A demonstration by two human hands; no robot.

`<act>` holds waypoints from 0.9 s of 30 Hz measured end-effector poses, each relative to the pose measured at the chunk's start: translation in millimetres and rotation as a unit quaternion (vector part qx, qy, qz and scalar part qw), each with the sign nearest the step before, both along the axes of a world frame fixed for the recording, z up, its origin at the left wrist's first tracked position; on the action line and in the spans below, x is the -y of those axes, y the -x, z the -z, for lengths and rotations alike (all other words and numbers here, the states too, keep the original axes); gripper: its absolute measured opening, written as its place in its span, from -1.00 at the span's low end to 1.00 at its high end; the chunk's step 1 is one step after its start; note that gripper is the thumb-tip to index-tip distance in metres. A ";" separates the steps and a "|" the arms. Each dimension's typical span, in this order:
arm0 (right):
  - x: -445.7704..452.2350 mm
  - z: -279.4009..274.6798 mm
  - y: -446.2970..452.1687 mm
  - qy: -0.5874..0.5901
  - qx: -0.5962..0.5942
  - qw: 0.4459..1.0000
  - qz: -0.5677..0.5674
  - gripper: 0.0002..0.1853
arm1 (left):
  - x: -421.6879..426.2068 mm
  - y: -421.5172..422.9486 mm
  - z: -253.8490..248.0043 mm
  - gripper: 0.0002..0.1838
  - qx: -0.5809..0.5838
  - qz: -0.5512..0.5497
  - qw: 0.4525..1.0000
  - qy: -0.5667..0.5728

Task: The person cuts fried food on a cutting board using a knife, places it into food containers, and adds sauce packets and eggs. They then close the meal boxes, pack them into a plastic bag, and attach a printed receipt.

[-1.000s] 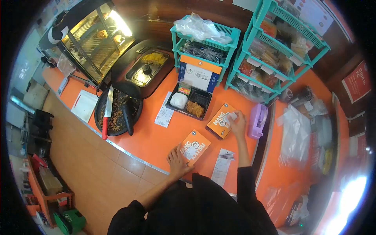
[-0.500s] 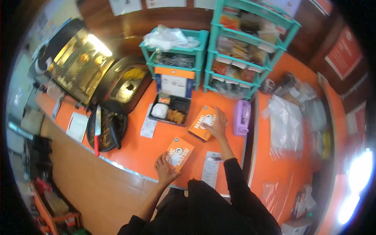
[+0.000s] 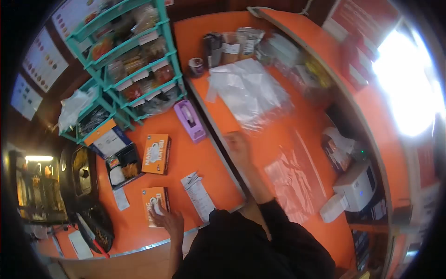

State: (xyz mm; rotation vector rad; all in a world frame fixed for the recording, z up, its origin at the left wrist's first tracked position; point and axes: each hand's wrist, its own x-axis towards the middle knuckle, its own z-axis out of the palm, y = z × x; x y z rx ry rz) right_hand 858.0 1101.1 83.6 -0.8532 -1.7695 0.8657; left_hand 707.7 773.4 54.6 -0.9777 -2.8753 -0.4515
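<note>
My left hand (image 3: 170, 220) rests with its fingers spread on the nearer orange takeaway box (image 3: 149, 196), which is closed and has white lettering. Another closed orange box (image 3: 158, 151) lies just beyond it, untouched. My right hand (image 3: 238, 148) is over the left edge of the right-hand counter, short of the clear plastic bags (image 3: 248, 93); motion blur hides how its fingers lie. At the left, an open meal box (image 3: 124, 171) holds white rice and a fried piece. Between my arms lies a printed receipt (image 3: 199, 196).
A purple tape dispenser (image 3: 189, 121) stands by the gap between the counters. Teal shelves (image 3: 134, 74) hold packets at the back. A flat plastic sheet (image 3: 290, 183) and a white label printer (image 3: 355, 188) are on the right. A red-handled knife (image 3: 100, 246) lies over a black pan.
The view has swung to the right. My right hand has left the farther orange box and moved right, to the other counter's edge. My left hand stays at the nearer box.
</note>
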 end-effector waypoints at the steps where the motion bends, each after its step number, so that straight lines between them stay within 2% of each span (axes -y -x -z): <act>1: -28.3 19.5 -50.3 -0.040 -0.004 0.999 0.014 -0.81 | -12.0 -5.8 -2.0 -0.02 0.001 0.010 1.000 -0.002; 2: -29.7 -22.1 -98.5 -0.012 0.075 0.996 0.041 -0.78 | -25.4 -11.8 -4.3 -0.18 0.053 0.095 0.993 -0.041; 4: -54.5 -21.7 -198.8 -0.042 0.267 0.963 0.009 -0.68 | -57.7 -28.5 -9.1 -0.49 0.156 0.255 0.946 -0.121; 5: -57.7 -30.1 -224.3 -0.064 0.345 0.936 -0.041 -0.62 | -76.1 -42.3 -9.8 -0.58 0.210 0.298 0.918 -0.156; 6: -55.9 -34.1 -229.9 -0.066 0.345 0.935 -0.039 -0.62 | -95.4 -58.3 -8.4 -0.68 0.261 0.337 0.885 -0.188; 8: -49.8 -36.6 -236.7 -0.091 0.310 0.937 -0.132 -0.56 | -128.1 -88.0 -6.6 -0.68 0.265 0.444 0.837 -0.181; 9: -52.9 -30.1 -242.4 -0.092 0.310 0.936 -0.137 -0.56 | -141.0 -103.5 -11.3 -0.71 0.271 0.478 0.815 -0.185; 10: -59.5 -18.3 -251.4 -0.008 0.361 0.921 -0.149 -0.61 | -151.2 -120.5 -15.3 -0.74 0.276 0.510 0.793 -0.189; 11: -66.0 -9.9 -259.5 0.076 0.410 0.894 -0.163 -0.66 | -159.6 -138.6 -12.5 -0.76 0.280 0.515 0.787 -0.194; 12: -68.5 -11.2 -264.5 0.076 0.410 0.892 -0.177 -0.66 | -164.8 -155.5 -9.3 -0.79 0.284 0.517 0.783 -0.197; 14: -69.0 -31.1 -264.9 -0.045 0.498 0.847 -0.178 -0.82 | -167.5 -178.0 -27.9 -0.83 0.364 0.529 0.746 -0.178; 16: -67.1 -71.6 -262.9 -0.069 0.509 0.836 -0.191 -0.92 | -167.4 -202.9 -25.0 -0.84 0.353 0.568 0.717 -0.196; 18: -74.7 -87.8 -271.5 -0.098 0.542 0.814 -0.187 -0.95 | -163.2 -219.4 -42.2 -0.88 0.465 0.574 0.648 -0.185; 20: -50.5 -155.6 -253.5 -0.075 0.548 0.820 -0.147 -0.91 | -158.0 -226.2 -68.1 -0.87 0.537 0.582 0.592 -0.146; 22: -26.5 -202.1 -235.2 -0.103 0.628 0.768 -0.074 -0.90 | -157.9 -235.3 -77.3 -0.82 0.530 0.595 0.585 -0.150; 23: -10.1 -224.3 -227.1 -0.111 0.627 0.767 -0.078 -0.90 | -154.2 -237.2 -82.3 -0.78 0.529 0.612 0.569 -0.148; 24: 8.6 -245.3 -218.8 -0.108 0.590 0.796 -0.077 -0.94 | -148.9 -235.3 -98.2 -0.78 0.526 0.610 0.572 -0.155; 25: 27.5 -257.9 -208.6 -0.104 0.551 0.825 -0.077 -0.98 | -144.5 -230.0 -122.1 -0.73 0.572 0.558 0.566 -0.202; 26: 50.3 -263.2 -194.0 -0.110 0.551 0.823 -0.081 -0.98 | -141.1 -222.2 -138.6 -0.69 0.613 0.504 0.556 -0.247; 27: 76.8 -266.1 -179.4 -0.056 0.467 0.878 -0.090 -0.97 | -137.1 -214.6 -145.5 -0.69 0.612 0.501 0.558 -0.252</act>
